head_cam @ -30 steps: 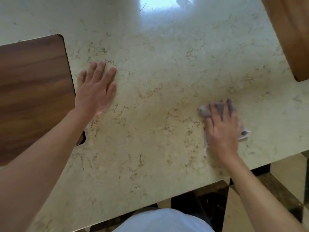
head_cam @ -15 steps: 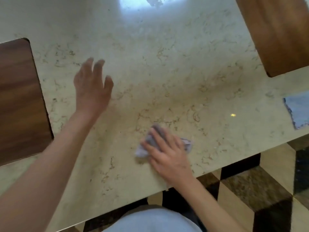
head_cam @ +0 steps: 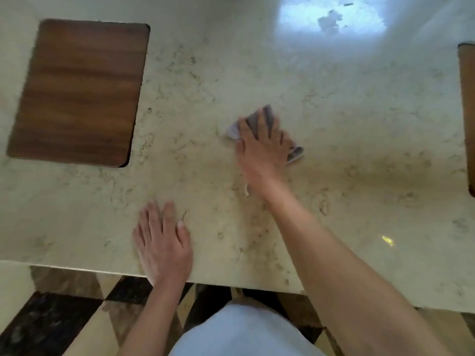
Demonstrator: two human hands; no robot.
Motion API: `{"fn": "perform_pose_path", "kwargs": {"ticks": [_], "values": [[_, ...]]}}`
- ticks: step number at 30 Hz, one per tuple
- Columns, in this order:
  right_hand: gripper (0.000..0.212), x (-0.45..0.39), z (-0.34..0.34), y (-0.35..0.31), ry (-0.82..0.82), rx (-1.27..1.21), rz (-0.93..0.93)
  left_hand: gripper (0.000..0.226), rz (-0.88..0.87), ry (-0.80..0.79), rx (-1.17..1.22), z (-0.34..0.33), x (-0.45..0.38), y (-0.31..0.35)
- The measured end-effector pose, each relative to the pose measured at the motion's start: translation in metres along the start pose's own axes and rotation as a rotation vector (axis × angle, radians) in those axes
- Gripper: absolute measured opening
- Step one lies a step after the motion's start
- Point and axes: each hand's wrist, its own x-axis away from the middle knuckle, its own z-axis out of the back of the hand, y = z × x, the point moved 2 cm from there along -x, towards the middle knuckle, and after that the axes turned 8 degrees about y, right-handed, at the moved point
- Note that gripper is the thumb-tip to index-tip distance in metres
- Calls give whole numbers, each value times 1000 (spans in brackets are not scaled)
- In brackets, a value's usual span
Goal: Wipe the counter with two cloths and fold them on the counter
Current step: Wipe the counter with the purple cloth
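A small crumpled grey cloth (head_cam: 295, 153) lies on the beige marble counter (head_cam: 359, 140) near the middle. My right hand (head_cam: 262, 147) presses flat on top of the cloth with fingers spread, covering most of it. My left hand (head_cam: 164, 242) rests palm down on the bare counter close to the front edge, holding nothing. The second cloth is out of view.
A dark wooden panel (head_cam: 77, 91) is set into the counter at the left. Another wooden panel (head_cam: 467, 111) shows at the right edge. The counter's front edge (head_cam: 77, 268) runs below my left hand, with checkered floor (head_cam: 51, 322) beneath. A bright reflection (head_cam: 331, 21) lies at the far side.
My right hand has pushed the cloth away from the front edge, farther onto the counter. My left hand has come back toward the front edge. The view has shifted, and the other cloth has left it.
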Motion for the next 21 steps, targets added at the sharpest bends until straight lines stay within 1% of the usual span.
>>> {"fn": "perform_pose_path", "kwargs": {"ticks": [2,3,4,5,6,7,9,11,12,13,14,15,16,18,19,21], "values": [[48,26,-16,-60,-71,-53,340,56,26,19,2,-1,-2,0],[47,41,-19,-75,-112,-51,515,56,33,29,5,-1,-2,-1],[46,53,-21,-77,-132,-46,662,57,40,40,12,-1,-2,-1],[45,61,-22,-68,-124,-55,760,57,48,49,22,-1,-2,-2],[43,66,-20,-50,-100,-70,800,57,50,54,31,-2,-2,-3],[41,66,-16,-26,-85,-63,786,55,43,58,36,-2,-2,-4],[44,45,-4,30,-45,10,642,53,21,76,41,-4,-1,-4],[48,-1,9,72,-15,81,342,53,7,96,45,-4,0,-4],[49,-24,15,78,33,99,185,52,4,104,53,-5,-1,-4],[50,-39,17,72,76,123,75,52,8,110,59,-6,-1,-4],[51,-46,16,57,91,137,20,52,10,111,62,-6,-1,-4],[51,-45,10,35,83,123,37,51,8,111,63,-6,-1,-4],[51,-36,2,12,58,86,119,51,0,115,61,-6,1,-5],[48,4,-14,-24,-10,20,376,51,-12,117,67,-6,-1,-6],[47,33,-19,-30,-39,5,521,51,-6,105,79,-7,-1,-7],[45,97,-19,-17,-111,-4,803,52,10,94,97,-5,1,-9]]}}
